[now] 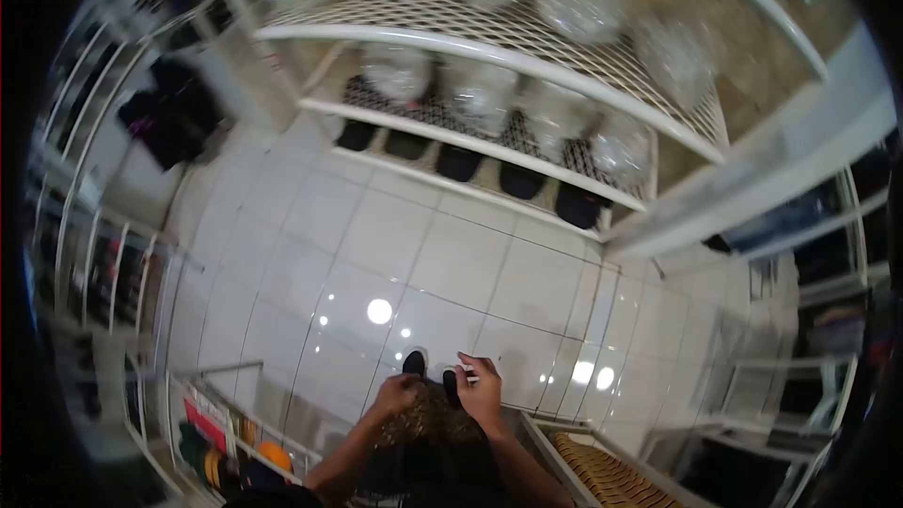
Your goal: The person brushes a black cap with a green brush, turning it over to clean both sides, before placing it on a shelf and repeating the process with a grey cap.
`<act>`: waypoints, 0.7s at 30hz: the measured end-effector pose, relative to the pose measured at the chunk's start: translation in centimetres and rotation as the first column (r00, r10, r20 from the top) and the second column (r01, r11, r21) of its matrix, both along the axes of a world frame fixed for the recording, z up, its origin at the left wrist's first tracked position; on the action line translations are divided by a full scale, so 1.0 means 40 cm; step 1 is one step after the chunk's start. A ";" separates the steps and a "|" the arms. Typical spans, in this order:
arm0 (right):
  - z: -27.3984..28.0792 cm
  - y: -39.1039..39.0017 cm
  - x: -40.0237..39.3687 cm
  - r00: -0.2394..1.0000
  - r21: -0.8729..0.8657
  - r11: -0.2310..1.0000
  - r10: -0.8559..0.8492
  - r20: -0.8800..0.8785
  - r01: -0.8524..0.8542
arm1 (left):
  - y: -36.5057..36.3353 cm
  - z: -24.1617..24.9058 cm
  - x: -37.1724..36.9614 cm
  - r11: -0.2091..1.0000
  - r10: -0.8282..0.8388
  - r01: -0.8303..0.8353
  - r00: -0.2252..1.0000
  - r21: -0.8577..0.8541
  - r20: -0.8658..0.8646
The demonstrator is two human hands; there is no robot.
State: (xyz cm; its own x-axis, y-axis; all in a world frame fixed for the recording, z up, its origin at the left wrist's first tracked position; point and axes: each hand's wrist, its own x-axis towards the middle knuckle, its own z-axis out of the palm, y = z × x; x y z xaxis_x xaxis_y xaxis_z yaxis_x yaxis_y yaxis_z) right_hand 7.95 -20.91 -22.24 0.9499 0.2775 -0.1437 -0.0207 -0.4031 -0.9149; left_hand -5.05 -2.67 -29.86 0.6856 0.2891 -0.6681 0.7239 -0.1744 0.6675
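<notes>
Low in the view, in front of the body, my left hand point(397, 393) has its fingers curled in; what it holds, if anything, is too small to tell. My right hand point(480, 384) is beside it, a short gap away, with fingers apart and nothing visible between them. Both hands hang above the white tiled floor point(451, 263), near two dark shoes point(414, 364). Below and between the hands is a brownish patterned surface point(428, 419), blurred.
Ahead stands a white mesh shelf point(489, 58) with several clear-wrapped bundles point(578, 5) and dark rounded items point(458, 163) underneath. Racks point(122, 273) line the left. At lower right is a framed stand point(550, 433) with a striped woven item point(611, 475). An orange ball-like thing point(275, 456) lies lower left.
</notes>
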 end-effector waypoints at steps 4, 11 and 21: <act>0.051 0.139 -0.044 0.875 -0.030 0.886 0.462 0.144 -0.463 | 0.100 0.106 -0.193 0.912 0.404 -0.410 0.908 0.035 0.109; 0.167 0.448 -0.125 0.478 0.040 0.481 0.851 0.220 -0.876 | 0.083 0.375 -0.479 0.517 0.789 -0.849 0.522 0.107 0.324; 0.187 0.692 -0.658 -0.168 -0.034 -0.167 0.985 0.033 -0.985 | -0.109 0.313 -0.902 -0.232 0.931 -0.959 -0.170 0.162 0.324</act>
